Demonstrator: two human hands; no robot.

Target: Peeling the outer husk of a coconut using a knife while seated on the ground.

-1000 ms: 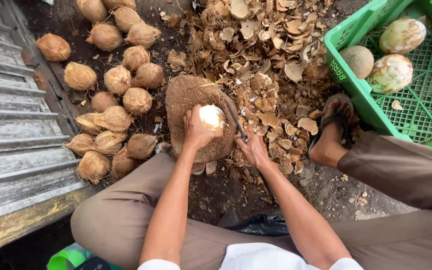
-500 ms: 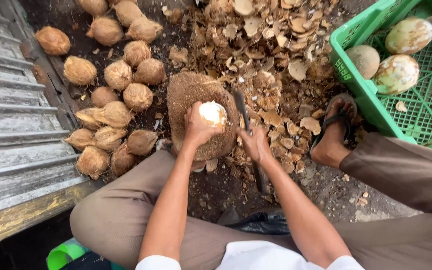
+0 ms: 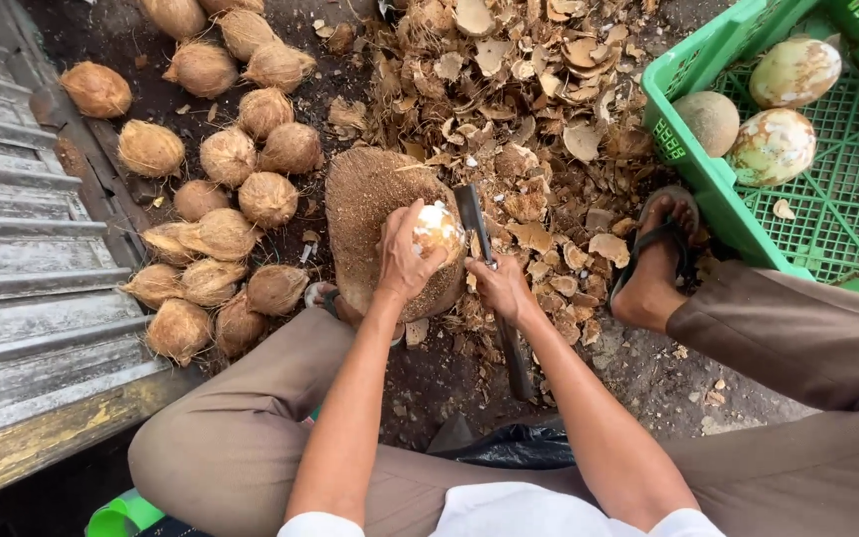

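Left hand: The left hand (image 3: 405,261) was clamped around a partly peeled coconut (image 3: 437,231), fingers wrapped over its near side, pressing it down on a fibre-covered chopping block (image 3: 370,194).
Right hand: The right hand (image 3: 501,288) was closed on the handle of a heavy cleaver (image 3: 476,224), its blade lying flat-on just right of the coconut, close against it; whether the edge touched the shell could not be told.
Coconut: It sat at the near right edge of the block, white flesh showing on top, brown shell left on the sides.
Doing it well: Judging from this grip, short shaving strokes directed away from the holding fingers looked safest, with the nut turned a little between cuts and the thumb kept behind the blade's path.
Left of the block: A heap of brown husk-fibred coconuts (image 3: 231,214) lay on the dark ground, beside a grey corrugated metal sheet (image 3: 22,268).
Far and right: Broken shell chips (image 3: 539,89) were piled beyond the block and spilled towards a sandalled foot (image 3: 653,264).
Far right: A green plastic crate (image 3: 698,159) held three pale, peeled coconuts (image 3: 773,144).
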